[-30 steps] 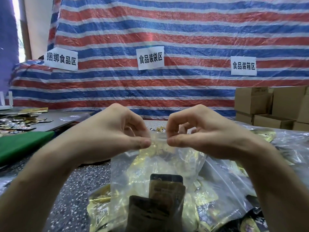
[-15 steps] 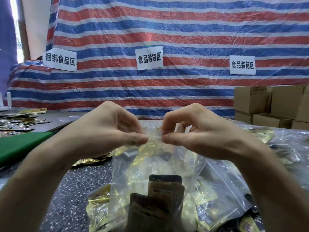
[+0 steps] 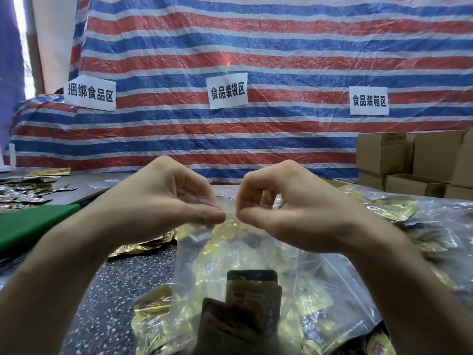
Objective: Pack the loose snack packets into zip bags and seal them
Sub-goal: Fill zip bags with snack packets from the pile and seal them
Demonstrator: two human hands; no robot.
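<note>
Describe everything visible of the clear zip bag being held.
The zip bag is clear, crinkled plastic, held upright above the speckled table. Gold and brown snack packets show through it. The left hand and right hand pinch its top edge, thumbs nearly meeting. Whether the zip is fully closed cannot be told.

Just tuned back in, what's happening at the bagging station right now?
A person holds a clear zip bag up over the speckled table, the left hand and right hand each pinching its top edge close together, apparently working the zip strip. Gold and dark snack packets are already inside. Whether the seal is closed yet cannot be told. More loose packets lie on the table around it.
</note>
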